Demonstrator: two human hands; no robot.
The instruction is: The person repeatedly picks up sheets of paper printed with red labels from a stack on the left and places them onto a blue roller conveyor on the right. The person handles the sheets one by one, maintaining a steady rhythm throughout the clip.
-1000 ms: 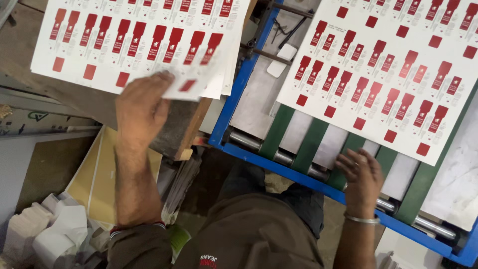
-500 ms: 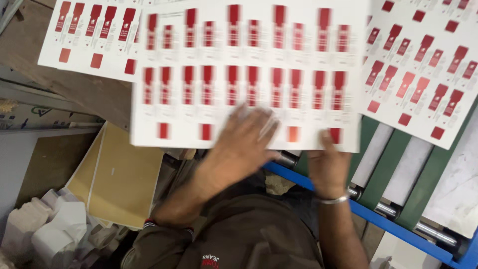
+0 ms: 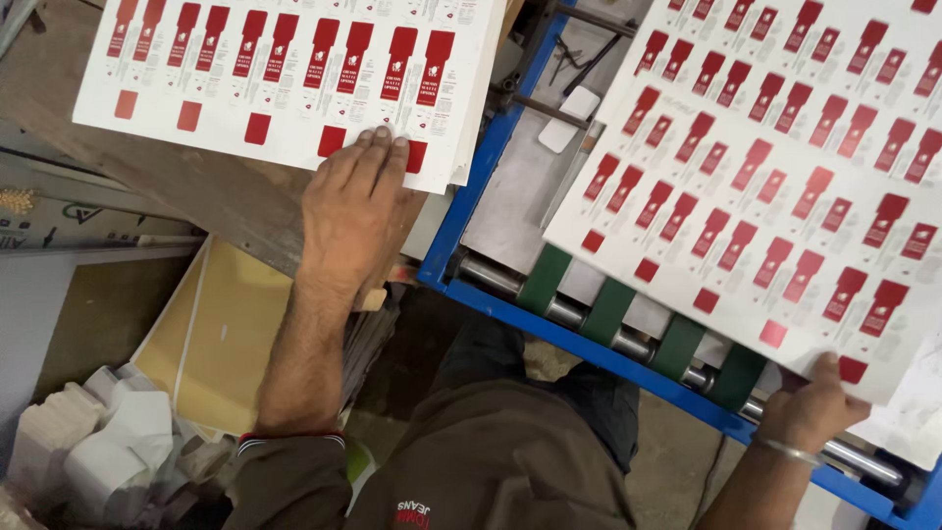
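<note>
Head view, left hand: the left hand [image 3: 355, 211] lies palm down, fingers stretched flat and close together, their tips pressing on the near edge of a stack of printed sheets [image 3: 285, 74]. It grips nothing; it only rests on the paper.
Head view, stack of printed sheets: white sheets printed with rows of red tab shapes and small red squares, lying on a worn wooden bench [image 3: 186, 191] at upper left. The right-hand edges of the stack sit just beside the blue machine frame [image 3: 461, 221].
Head view, right hand: the right hand [image 3: 810, 407] is at lower right with a metal bangle [image 3: 785, 450] on the wrist. The thumb lies on top of the near corner of a large printed sheet [image 3: 775, 167]; the fingers are hidden under the paper, so it appears to pinch that corner.
Head view, large printed sheet: same red and white pattern, lying at a slant across the machine bed, over green belts [image 3: 608, 309] and a steel roller [image 3: 569, 312].
Head view, surroundings: a yellow board [image 3: 221, 339] leans below the bench; white paper offcuts [image 3: 98, 451] are heaped at lower left. The person's olive shirt [image 3: 500, 461] fills the bottom centre.
</note>
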